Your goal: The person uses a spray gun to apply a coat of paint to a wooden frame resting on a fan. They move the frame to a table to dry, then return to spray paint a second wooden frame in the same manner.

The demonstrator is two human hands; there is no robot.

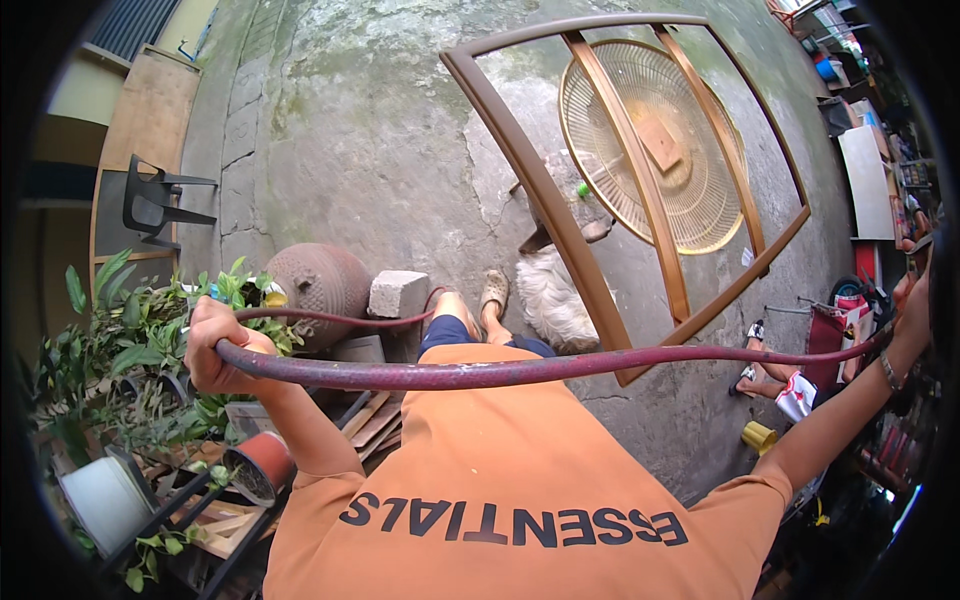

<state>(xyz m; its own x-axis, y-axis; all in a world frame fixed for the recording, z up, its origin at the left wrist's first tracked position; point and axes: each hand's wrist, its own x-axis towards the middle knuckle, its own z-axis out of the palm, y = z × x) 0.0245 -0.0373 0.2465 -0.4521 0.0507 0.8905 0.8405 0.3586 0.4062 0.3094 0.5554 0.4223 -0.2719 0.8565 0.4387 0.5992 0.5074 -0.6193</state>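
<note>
A worn purple-red hose (500, 371) stretches across in front of my orange shirt. My left hand (222, 345) is wrapped round it at the left, above the potted plants. From that hand a thinner-looking length runs back toward my feet. My right hand (908, 290) is raised at the far right edge, its fingers closed where the other end of the hose reaches it; the dark rim hides part of that grip. Beyond the hose stands a brown rectangular frame (540, 180) with two inner bars. Through it shows a round cream slatted piece (690, 130) with a brown square at its middle.
By my feet a fluffy white animal (555, 300) lies on the concrete floor. A concrete block (398, 294) and large clay jar (318, 290) stand to the left, beside leafy plants (120, 340). A dark plastic chair (150, 205) is farther left. Someone's legs (765, 380) and a yellow cup (759, 437) are at right.
</note>
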